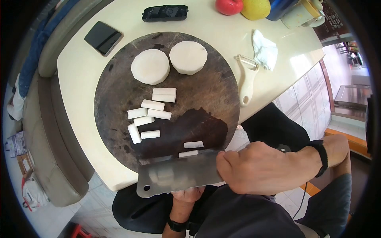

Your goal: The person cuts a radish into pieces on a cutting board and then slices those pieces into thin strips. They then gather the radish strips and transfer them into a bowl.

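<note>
My right hand [266, 168] is wrapped round the handle of a broad cleaver [178, 174], its blade tilted over the near edge of a round dark chopping board [111, 99]. Mostly hidden behind the blade, my left hand [188, 194] shows only in part below it; its fingers cannot be seen. Two thick peeled white vegetable rounds, like radish, a left round [151, 66] and a right round [188, 58], lie at the board's far side. Several cut white sticks [152, 104] lie mid-board. Near the blade are two more, a farther stick [193, 144] and a nearer stick [188, 154].
Right of the board lie a white peeler [248, 81] and a crumpled tissue [264, 49]. A phone [103, 38] and a black case [164, 13] are at the far left. Along the back stand a red fruit [229, 5], a yellow fruit [256, 8] and a mug [299, 15].
</note>
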{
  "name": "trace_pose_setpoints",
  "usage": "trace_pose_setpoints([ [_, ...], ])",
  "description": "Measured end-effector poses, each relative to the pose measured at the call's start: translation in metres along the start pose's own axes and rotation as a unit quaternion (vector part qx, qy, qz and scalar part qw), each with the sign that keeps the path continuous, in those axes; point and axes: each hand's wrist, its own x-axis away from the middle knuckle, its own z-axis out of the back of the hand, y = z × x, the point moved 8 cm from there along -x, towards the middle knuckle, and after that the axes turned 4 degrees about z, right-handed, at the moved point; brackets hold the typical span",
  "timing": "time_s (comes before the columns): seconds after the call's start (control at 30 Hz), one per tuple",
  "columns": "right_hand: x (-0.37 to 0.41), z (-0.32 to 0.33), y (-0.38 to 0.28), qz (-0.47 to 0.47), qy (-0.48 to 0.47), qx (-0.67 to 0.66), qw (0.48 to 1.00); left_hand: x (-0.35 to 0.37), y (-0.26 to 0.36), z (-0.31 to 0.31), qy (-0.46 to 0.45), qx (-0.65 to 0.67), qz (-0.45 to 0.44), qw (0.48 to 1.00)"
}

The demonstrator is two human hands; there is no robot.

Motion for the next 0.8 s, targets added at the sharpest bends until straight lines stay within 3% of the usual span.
trace_pose_setpoints([
  [0.1, -0.01, -0.004, 0.001, -0.01, 0.062, -0.005, 0.998, -0.002, -0.001, 0.001, 0.015, -0.012, 0.006, 1.0],
  [0.33, -0.018, -0.009, 0.005, -0.041, 0.04, -0.036, 0.998, -0.004, 0.003, -0.002, 0.023, -0.062, -0.021, 0.998],
  [0.4, -0.013, -0.002, 0.01, -0.044, 0.082, -0.093, 0.991, -0.011, 0.0, 0.003, 0.041, -0.006, -0.005, 0.999],
  [0.5, -0.006, -0.007, 0.017, -0.094, 0.013, -0.09, 0.991, -0.01, 0.0, 0.003, 0.035, -0.012, 0.005, 0.999],
  [0.8, 0.01, -0.003, 0.003, -0.064, 0.0, -0.054, 0.996, 0.002, -0.001, -0.001, 0.023, -0.028, -0.004, 0.999],
])
